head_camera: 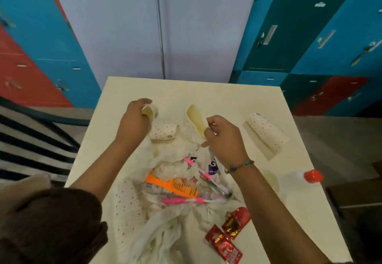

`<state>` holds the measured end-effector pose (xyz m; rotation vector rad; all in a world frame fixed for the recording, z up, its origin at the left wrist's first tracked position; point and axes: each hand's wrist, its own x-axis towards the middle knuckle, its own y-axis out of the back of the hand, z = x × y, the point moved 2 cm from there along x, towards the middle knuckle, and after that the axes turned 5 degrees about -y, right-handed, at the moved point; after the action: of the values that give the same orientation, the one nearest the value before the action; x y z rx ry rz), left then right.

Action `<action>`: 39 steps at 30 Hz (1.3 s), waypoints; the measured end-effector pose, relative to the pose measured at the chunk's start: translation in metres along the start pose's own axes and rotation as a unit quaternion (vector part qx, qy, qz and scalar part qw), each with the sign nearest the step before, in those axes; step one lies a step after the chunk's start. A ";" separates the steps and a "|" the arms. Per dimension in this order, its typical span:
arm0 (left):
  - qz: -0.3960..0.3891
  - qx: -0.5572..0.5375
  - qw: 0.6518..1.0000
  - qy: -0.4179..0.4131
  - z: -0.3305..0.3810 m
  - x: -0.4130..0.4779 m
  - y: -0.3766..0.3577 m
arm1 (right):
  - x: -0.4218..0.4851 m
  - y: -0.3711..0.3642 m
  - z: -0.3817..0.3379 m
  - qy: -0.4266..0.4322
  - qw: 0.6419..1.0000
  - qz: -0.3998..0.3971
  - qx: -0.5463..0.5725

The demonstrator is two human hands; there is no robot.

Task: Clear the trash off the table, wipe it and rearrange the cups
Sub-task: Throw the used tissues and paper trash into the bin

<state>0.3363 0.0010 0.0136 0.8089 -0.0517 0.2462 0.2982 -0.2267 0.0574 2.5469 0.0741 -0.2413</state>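
My left hand (134, 119) grips the rim of a dotted paper cup (152, 111) at the table's far left. My right hand (223, 137) pinches the rim of another paper cup (196, 119), tilted with its mouth showing. A third dotted cup (165, 129) lies on its side between my hands, and one more dotted cup (266, 131) lies at the right. A heap of crumpled white tissue and plastic bag (171, 218) fills the table's middle, with an orange comb (175, 185), pink toothbrushes (194, 200) and red wrappers (229, 237) on and beside it.
The cream table (227, 94) stands against a pale wall, with blue and red lockers (322, 42) on both sides. A clear bottle with a red cap (312, 176) lies at the table's right edge. A dotted paper plate (126, 212) rests at the near left. Dark chair slats (31, 139) are at left.
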 end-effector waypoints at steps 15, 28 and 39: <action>0.094 -0.067 0.962 0.248 0.001 -0.292 0.110 | -0.202 -0.044 0.008 -0.019 0.980 -0.173 0.095; 0.132 -0.135 0.906 0.378 -0.141 -0.337 0.210 | -0.240 -0.220 -0.063 -0.026 0.961 -0.275 -0.016; 0.097 -0.152 0.887 0.426 -0.300 -0.256 0.265 | -0.185 -0.419 -0.131 -0.094 0.964 -0.242 -0.047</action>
<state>0.0109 0.3423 -0.0413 0.3275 0.6487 0.7490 0.0927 0.1950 -0.0278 2.3611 0.6232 -0.6506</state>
